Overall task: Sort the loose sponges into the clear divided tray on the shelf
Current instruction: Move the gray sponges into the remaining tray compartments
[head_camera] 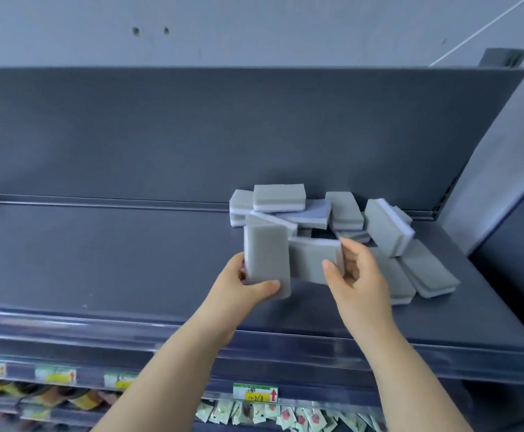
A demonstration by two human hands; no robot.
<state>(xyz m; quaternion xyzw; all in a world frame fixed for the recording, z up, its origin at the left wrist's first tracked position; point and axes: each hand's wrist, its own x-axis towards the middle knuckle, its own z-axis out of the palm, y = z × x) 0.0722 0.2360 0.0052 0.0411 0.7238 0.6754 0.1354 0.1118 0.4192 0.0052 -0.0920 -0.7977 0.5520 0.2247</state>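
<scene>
Each hand, left [248, 280] and right [352, 269], grips one grey sponge [265, 254].

A price tag [255, 393] on the lower shelf rail [161, 381] carried a red upward arrow and blurred handwritten figures on yellow; these were not legible. Other price tags [55, 374] were too blurred to read.

Retail shop indicated: long dark grey metal display shelf [105, 254], green-yellow price tags with red arrows [255, 393] clipped along rail, small packaged goods [285, 417] racked underneath.
</scene>
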